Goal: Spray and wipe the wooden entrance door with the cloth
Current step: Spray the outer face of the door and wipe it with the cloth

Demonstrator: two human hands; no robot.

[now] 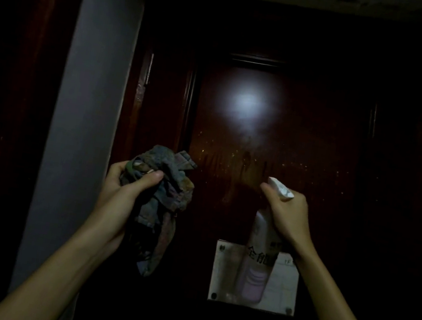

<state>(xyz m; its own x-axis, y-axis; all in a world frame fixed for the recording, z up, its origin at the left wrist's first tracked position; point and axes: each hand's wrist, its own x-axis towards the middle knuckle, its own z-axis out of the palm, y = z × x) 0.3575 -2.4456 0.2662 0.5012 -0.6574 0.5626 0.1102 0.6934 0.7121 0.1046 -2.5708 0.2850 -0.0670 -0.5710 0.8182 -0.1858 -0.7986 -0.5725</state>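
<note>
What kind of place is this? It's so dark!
Probably a dim entryway of a home, right at the front door: a dark wooden door fills the view, a grey wall stands left of it, and a white plate is screwed onto it.

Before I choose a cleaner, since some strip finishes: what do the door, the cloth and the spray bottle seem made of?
Door: dark reddish wood, probably varnished; it mirrors a bright light spot and droplets bead on it. Cloth: soft faded fabric, crumpled into loose folds in the left hand. Spray bottle: likely plastic, pale smooth body, white nozzle, in the right hand.
</note>
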